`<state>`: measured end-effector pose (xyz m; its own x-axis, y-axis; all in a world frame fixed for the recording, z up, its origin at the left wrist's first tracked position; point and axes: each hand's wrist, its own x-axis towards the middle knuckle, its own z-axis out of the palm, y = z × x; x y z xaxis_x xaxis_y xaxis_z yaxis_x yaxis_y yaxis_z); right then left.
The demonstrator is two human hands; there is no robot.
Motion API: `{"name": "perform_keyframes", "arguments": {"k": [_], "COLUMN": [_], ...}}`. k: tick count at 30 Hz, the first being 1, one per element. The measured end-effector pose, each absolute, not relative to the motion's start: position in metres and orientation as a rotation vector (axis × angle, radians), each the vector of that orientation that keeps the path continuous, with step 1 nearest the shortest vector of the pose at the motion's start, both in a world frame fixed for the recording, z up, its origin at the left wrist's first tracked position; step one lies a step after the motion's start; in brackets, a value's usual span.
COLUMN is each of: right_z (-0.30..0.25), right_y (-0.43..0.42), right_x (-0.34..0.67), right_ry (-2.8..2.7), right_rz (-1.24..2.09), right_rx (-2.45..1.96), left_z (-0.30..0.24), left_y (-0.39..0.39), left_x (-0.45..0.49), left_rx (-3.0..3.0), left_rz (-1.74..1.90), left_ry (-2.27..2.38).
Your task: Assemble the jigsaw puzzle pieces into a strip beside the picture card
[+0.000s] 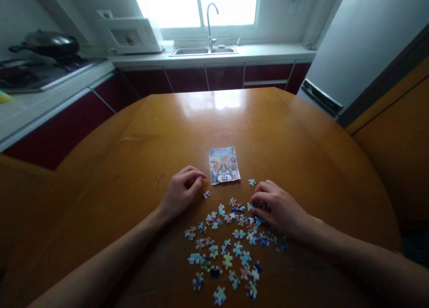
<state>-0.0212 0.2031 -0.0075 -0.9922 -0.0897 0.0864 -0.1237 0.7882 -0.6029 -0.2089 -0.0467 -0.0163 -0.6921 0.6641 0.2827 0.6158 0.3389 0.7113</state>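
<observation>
My left hand (184,188) rests on the table left of a picture sheet, fingers loosely bent and nothing in them. Just below its fingertips lies a single puzzle piece (206,195). My right hand (276,206) reaches over the right upper side of the scattered puzzle pieces (238,234), its fingers curled down. At those fingertips sits a light blue puzzle piece (250,206), apparently pinched; the hand partly covers other pieces. The picture sheet (224,166), printed with a colourful crowded scene, lies flat between the hands. Another light blue piece (252,182) lies apart, above my right hand.
The wooden table (201,124) has a rounded edge. Beyond it runs a counter with a sink (191,51), a tall faucet (210,26) and a white microwave (130,35). A wok (50,44) stands on the stove at left; a fridge (365,44) stands at right.
</observation>
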Motion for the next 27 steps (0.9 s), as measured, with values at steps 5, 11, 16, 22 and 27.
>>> {"name": "perform_keyframes", "arguments": {"k": [5, 11, 16, 22, 27], "right_z": [-0.006, -0.001, 0.006, 0.008, 0.000], "right_y": [0.202, 0.200, 0.199, 0.200, 0.201], "right_x": [-0.024, -0.028, -0.028, -0.029, -0.033], "right_ry": [-2.845, -2.644, -2.466, -2.414, -2.368], "right_rz": [1.114, 1.626, 1.866, 1.929, 1.925], "right_rx": [0.168, -0.149, -0.261, -0.247, -0.287], "left_z": [-0.013, 0.005, 0.008, 0.000, -0.005], "left_y": [-0.047, -0.021, 0.007, 0.019, 0.020], "left_x": [-0.205, -0.173, -0.149, -0.150, -0.154], "left_rx": [1.329, 1.838, 1.971, 1.871, 1.876], "left_rz": [1.317, 1.232, 1.065, 1.167, 1.100], "left_ry": [2.560, 2.421, 2.285, 2.222, 2.257]}}
